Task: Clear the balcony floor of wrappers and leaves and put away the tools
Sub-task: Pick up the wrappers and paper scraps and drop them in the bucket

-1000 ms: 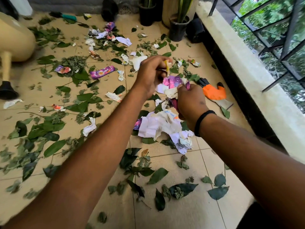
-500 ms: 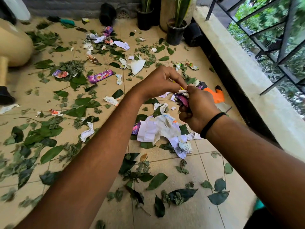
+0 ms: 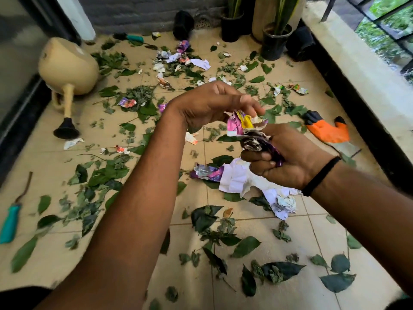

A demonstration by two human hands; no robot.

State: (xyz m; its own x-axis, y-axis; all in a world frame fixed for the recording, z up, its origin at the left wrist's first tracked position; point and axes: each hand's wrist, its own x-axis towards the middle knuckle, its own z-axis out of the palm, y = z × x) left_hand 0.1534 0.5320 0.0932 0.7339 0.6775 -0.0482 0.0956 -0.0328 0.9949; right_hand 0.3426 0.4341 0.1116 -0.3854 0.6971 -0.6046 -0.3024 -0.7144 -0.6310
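Wrappers | held, both hands' grip | print seemingly unreadable

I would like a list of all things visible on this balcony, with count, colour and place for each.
leaves: many, green, scattered over the tiled floor
wrappers: many, white, purple and mixed, loose on the floor
bunch of wrappers: one, purple, pink and yellow, held between both hands
glove: one, orange and black, right, near the wall
watering can: one, beige, lying far left
hand tools: two, teal handles, near left and far back
plant pots: several, black, far wall
left hand: pinches the bunch from above
right hand: grips the bunch
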